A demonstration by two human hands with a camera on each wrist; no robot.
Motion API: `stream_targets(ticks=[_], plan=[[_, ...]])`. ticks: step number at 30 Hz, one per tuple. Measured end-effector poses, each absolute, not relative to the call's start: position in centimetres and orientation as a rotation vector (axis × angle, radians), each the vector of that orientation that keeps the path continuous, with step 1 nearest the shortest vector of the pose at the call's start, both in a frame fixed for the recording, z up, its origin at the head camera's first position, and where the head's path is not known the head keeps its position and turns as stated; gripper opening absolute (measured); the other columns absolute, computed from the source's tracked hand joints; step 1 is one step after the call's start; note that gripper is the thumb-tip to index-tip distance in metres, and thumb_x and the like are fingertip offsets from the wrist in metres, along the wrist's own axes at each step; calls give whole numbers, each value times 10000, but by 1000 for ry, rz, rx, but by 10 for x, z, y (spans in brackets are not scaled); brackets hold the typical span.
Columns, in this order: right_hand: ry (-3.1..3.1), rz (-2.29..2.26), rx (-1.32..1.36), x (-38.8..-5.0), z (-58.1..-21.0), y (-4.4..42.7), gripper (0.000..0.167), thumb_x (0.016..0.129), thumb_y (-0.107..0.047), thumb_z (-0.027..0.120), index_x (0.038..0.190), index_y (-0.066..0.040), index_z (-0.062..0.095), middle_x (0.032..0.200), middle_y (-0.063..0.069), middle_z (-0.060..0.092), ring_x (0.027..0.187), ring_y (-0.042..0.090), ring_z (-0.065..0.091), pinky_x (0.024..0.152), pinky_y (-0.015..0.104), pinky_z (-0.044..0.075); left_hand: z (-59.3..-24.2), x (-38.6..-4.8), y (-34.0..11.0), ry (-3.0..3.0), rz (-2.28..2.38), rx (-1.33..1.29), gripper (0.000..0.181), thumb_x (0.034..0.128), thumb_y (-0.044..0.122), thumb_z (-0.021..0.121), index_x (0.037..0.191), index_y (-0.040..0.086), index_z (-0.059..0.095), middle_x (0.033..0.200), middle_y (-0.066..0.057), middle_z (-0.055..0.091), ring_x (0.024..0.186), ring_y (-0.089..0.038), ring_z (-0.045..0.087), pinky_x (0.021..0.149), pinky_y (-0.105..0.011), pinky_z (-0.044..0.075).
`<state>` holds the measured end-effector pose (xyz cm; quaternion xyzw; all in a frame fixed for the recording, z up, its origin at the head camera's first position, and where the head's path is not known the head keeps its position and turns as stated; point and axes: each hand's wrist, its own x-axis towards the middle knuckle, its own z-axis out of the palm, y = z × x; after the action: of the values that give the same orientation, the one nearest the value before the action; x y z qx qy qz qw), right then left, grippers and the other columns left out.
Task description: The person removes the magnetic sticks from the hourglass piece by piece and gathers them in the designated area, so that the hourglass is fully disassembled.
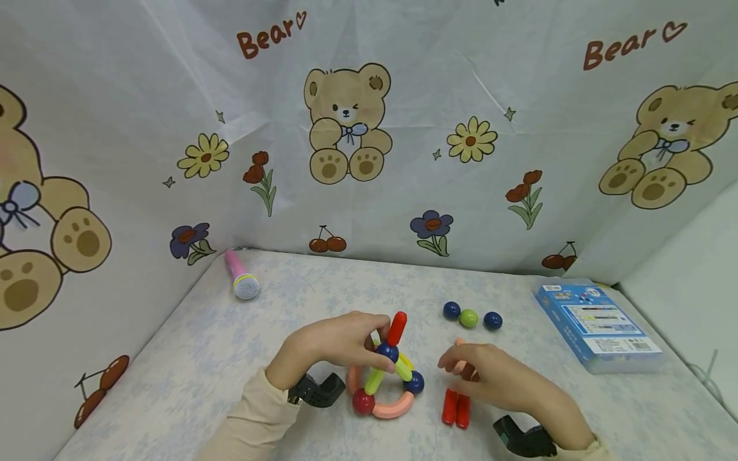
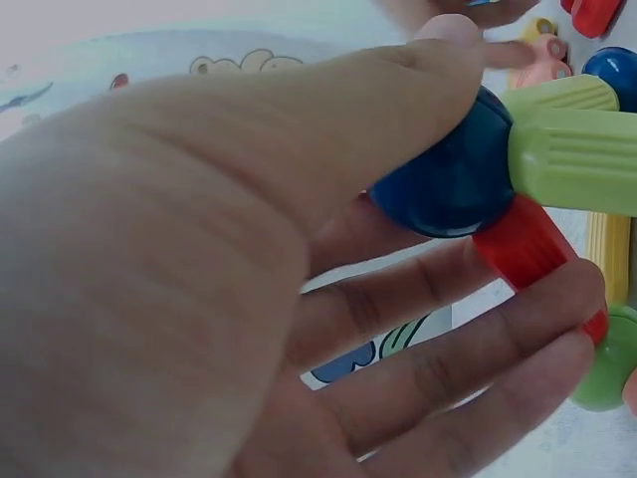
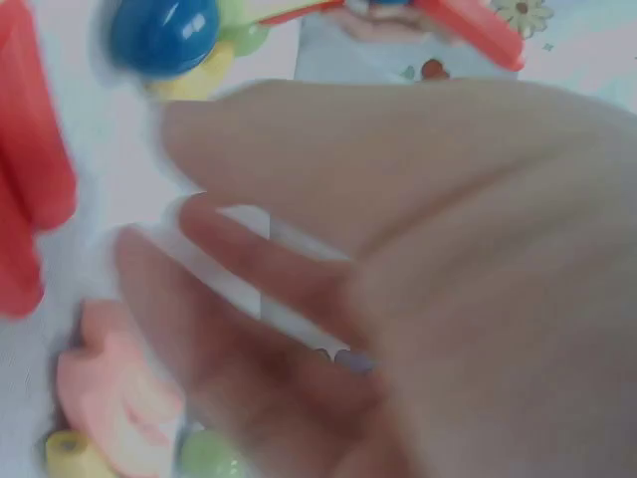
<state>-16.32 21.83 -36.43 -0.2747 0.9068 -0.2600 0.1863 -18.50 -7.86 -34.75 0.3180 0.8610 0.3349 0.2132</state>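
Note:
My left hand [image 1: 346, 342] pinches a blue ball [image 2: 448, 179] at the top of a pyramid-like build of magnetic sticks and balls. One red stick [image 1: 396, 328] points up from that ball. Light green sticks [image 1: 375, 381] slope down to the base, where a red ball [image 1: 363, 402], a second blue ball [image 1: 414, 383] and a curved pink stick [image 1: 394, 407] show. With fingers loosely bent and nothing held, my right hand [image 1: 496, 378] hovers beside loose pink pieces [image 3: 114, 398], which it partly hides. Two loose red sticks [image 1: 450, 407] lie side by side near it.
Behind my right hand lie a blue ball [image 1: 451, 310], a green ball [image 1: 469, 318] and another blue ball [image 1: 492, 321]. A blue box [image 1: 599, 326] lies at the right, and a pink toy microphone [image 1: 246, 285] at the back left. A bear-print cloth [image 1: 403, 205] hangs behind the table.

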Motion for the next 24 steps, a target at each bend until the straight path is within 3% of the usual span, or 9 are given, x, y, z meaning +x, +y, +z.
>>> stream_targets(ticks=[6, 8, 11, 17, 24], plan=[[2616, -890, -853, -152, -354, 199, 579, 963, -204, 743, 1489, -149, 504, 1287, 108, 652, 908, 51, 636, 727, 206, 570, -348, -186, -77, 2332, 911, 951, 250, 900, 282, 821, 1045, 202, 634, 1003, 94, 691, 874, -15, 681, 808, -207, 546], [2593, -929, -894, -148, -353, 194, 620, 984, -238, 722, 1533, -162, 444, 1367, 116, 616, 949, 48, 642, 739, 217, 574, -347, -185, -77, 2318, 908, 961, 246, 904, 275, 817, 1061, 203, 642, 1020, 99, 691, 888, -18, 681, 822, -210, 547], [2570, -953, -964, -143, -353, 188, 607, 1011, -298, 684, 1541, -138, 434, 1400, 95, 605, 982, 46, 645, 748, 226, 575, -347, -185, -77, 2317, 903, 968, 254, 907, 272, 814, 1092, 206, 653, 1056, 107, 690, 895, -14, 679, 827, -211, 546], [2644, -1042, -975, -137, -350, 182, 616, 1008, -366, 678, 1552, -229, 424, 1334, 14, 642, 968, 30, 651, 732, 257, 566, -345, -184, -76, 2316, 905, 1002, 275, 907, 266, 814, 1115, 178, 658, 1059, 94, 687, 887, -17, 682, 836, -206, 545], [2662, -1105, -1201, -135, -351, 178, 374, 1021, -339, 654, 1358, -185, 596, 1188, -54, 679, 907, 20, 647, 730, 252, 577, -346, -183, -77, 2297, 932, 993, 228, 906, 246, 816, 1059, 195, 656, 1040, 106, 683, 866, -10, 681, 806, -207, 544]])
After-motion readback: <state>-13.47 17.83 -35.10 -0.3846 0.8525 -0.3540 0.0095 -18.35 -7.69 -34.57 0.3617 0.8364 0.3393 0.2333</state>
